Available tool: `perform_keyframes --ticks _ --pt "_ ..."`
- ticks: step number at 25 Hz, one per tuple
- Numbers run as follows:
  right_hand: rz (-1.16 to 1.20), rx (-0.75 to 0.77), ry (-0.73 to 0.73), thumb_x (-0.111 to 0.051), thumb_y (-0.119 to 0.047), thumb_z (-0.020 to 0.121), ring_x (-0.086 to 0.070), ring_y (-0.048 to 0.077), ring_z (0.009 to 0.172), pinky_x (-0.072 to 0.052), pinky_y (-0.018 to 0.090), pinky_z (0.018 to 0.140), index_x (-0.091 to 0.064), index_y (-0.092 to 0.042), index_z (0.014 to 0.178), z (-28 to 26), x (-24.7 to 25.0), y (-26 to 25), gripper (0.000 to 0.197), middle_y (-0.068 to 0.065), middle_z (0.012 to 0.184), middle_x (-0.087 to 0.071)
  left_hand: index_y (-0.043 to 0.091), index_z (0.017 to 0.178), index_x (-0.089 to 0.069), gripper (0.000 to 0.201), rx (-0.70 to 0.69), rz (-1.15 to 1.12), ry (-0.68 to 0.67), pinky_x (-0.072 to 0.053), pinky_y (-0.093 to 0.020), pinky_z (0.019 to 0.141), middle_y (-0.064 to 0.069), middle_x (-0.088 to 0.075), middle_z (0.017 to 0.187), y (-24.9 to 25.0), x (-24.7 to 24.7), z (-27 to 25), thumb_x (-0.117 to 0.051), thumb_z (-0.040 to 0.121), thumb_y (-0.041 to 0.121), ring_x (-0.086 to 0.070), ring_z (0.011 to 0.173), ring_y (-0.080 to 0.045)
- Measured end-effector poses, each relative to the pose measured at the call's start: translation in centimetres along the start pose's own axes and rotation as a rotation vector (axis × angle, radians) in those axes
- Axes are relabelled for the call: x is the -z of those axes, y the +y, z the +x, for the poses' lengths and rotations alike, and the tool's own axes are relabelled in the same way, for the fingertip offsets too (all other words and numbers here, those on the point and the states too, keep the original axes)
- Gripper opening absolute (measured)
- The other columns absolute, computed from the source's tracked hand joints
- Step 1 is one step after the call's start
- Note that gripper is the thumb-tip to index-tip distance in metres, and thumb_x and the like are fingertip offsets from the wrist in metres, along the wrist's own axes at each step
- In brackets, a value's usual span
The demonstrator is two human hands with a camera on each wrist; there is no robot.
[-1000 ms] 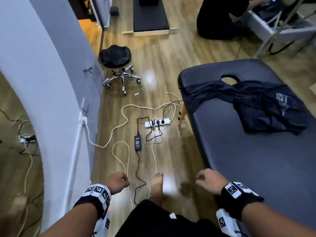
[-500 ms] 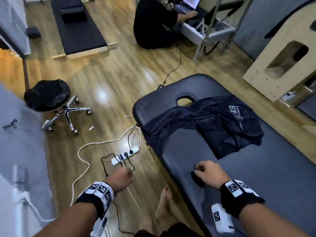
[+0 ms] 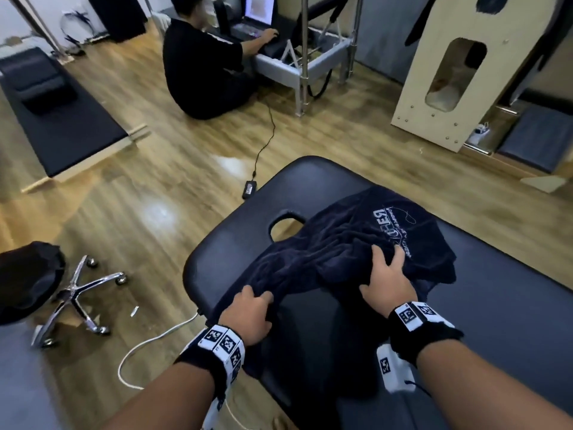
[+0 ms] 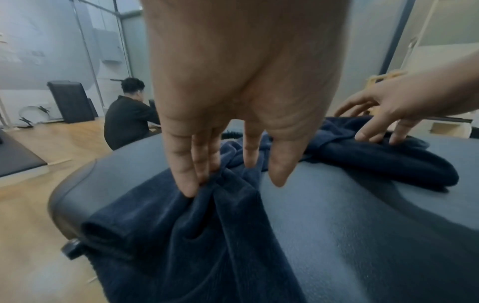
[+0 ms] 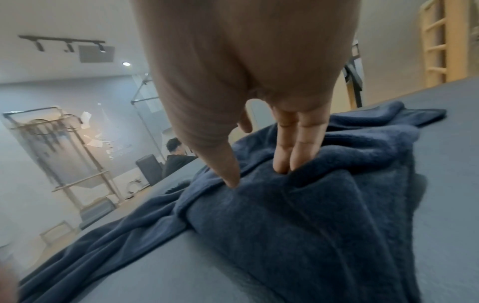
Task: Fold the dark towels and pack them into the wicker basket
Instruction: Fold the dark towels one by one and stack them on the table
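My left hand (image 3: 248, 315) at 7 o'clock and right hand (image 3: 387, 283) at 5 press unclenched on the dark towel (image 3: 341, 243), presumably to spread it.

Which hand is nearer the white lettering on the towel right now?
Right. The right hand presses on the dark towel right beside the white lettering; the left hand touches the towel's other end, farther away.

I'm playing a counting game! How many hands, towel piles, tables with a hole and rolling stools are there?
hands: 2, the left hand and the right hand
towel pile: 1
table with a hole: 1
rolling stool: 1
Total: 5
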State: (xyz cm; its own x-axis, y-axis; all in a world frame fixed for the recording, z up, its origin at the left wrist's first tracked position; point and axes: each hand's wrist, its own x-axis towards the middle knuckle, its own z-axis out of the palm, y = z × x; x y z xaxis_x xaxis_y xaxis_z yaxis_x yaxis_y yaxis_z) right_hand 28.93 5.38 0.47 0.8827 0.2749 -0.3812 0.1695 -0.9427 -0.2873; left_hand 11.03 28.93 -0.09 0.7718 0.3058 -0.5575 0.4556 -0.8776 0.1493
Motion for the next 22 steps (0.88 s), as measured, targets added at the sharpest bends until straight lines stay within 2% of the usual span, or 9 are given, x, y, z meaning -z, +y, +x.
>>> perform_keyframes --ticks 1,3,5,7,10,12,15,18,22 --pt "0.028 -0.032 -0.006 -0.071 -0.023 0.086 -0.062 0.037 0.083 -0.05 0.038 0.075 -0.014 -0.031 0.151 0.5 0.1 0.5 0.087 0.013 0.162 0.0 0.028 0.125 -0.049 0.042 0.002 0.041 -0.032 -0.049 -0.046 0.096 -0.01 -0.041 0.123 0.4 -0.1 0.5 -0.061 0.085 0.036 -0.048 0.115 -0.034" --pt "0.079 -0.058 -0.004 -0.066 -0.022 0.092 -0.063 0.04 0.104 -0.051 0.043 0.087 -0.024 -0.024 0.152 1.3 0.6 1.4 0.073 0.016 0.155 -0.028 0.024 0.12 -0.055 0.033 -0.022 0.121 -0.032 -0.05 -0.044 0.093 -0.01 -0.044 0.121 1.1 0.0 1.4 -0.057 0.088 0.033 -0.048 0.115 -0.033" --pt "0.078 -0.033 0.045 -0.059 -0.026 0.097 -0.061 0.037 0.111 -0.051 0.044 0.091 -0.053 -0.019 0.135 1.1 1.0 1.9 0.039 0.012 0.133 -0.056 0.018 0.109 -0.06 0.025 -0.083 0.098 -0.002 -0.051 -0.044 0.09 -0.009 -0.051 0.116 1.8 0.4 2.1 -0.052 0.089 0.03 -0.053 0.111 -0.032" --pt "0.081 0.014 0.09 -0.056 -0.031 0.098 -0.064 0.034 0.105 -0.052 0.041 0.084 -0.066 -0.018 0.11 -0.8 1.4 2.2 0.02 0.008 0.113 -0.067 0.017 0.104 -0.058 0.022 -0.181 0.006 0.005 -0.051 -0.045 0.09 -0.007 -0.051 0.112 3.3 1.0 2.8 -0.051 0.088 0.03 -0.056 0.108 -0.031" --pt "0.107 0.039 0.117 -0.052 -0.038 0.099 -0.065 0.033 0.095 -0.043 0.036 0.073 -0.063 -0.017 0.088 -5.4 2.1 2.3 0.027 0.006 0.091 -0.071 0.025 0.126 -0.044 0.046 -0.369 -0.186 0.047 -0.047 -0.041 0.097 0.0 -0.042 0.123 6.9 2.0 2.6 -0.061 0.086 0.04 -0.047 0.118 -0.023" --pt "0.224 0.074 0.12 -0.061 -0.041 0.092 -0.064 0.021 0.083 -0.042 0.031 0.071 -0.06 -0.021 0.082 -9.3 2.7 2.4 0.022 -0.004 0.077 -0.067 0.027 0.138 -0.033 0.073 -0.513 -0.209 0.086 -0.043 -0.039 0.103 0.001 -0.037 0.132 10.3 2.2 1.6 -0.065 0.077 0.051 -0.039 0.124 -0.021" --pt "0.32 0.212 0.042 -0.069 -0.025 0.075 -0.055 0.003 0.08 -0.041 0.014 0.072 -0.06 -0.03 0.095 -14.1 3.9 2.8 0.023 -0.013 0.088 -0.058 0.023 0.123 -0.047 0.07 -0.664 0.018 0.19 -0.042 -0.041 0.096 0.0 -0.048 0.123 15.2 2.0 -0.3 -0.051 0.068 0.066 -0.045 0.116 -0.025" --pt "0.218 0.161 0.117 -0.056 -0.012 0.071 -0.056 0.015 0.082 -0.045 0.023 0.072 -0.055 -0.03 0.095 -17.0 5.0 5.1 0.031 -0.011 0.089 -0.057 0.024 0.104 -0.053 0.031 -0.708 0.141 0.295 -0.038 -0.041 0.09 0.002 -0.058 0.111 17.8 1.4 -1.5 -0.054 0.078 0.041 -0.052 0.109 -0.026" --pt "0.137 -0.119 0.378 -0.057 -0.012 0.07 -0.062 0.031 0.082 -0.049 0.037 0.068 -0.057 -0.024 0.087 -22.0 7.7 9.6 0.021 -0.004 0.08 -0.066 0.022 0.099 -0.058 0.036 -0.738 0.074 0.328 -0.046 -0.04 0.075 0.0 -0.062 0.095 18.6 0.9 -2.3 -0.061 0.064 0.013 -0.063 0.089 -0.03"
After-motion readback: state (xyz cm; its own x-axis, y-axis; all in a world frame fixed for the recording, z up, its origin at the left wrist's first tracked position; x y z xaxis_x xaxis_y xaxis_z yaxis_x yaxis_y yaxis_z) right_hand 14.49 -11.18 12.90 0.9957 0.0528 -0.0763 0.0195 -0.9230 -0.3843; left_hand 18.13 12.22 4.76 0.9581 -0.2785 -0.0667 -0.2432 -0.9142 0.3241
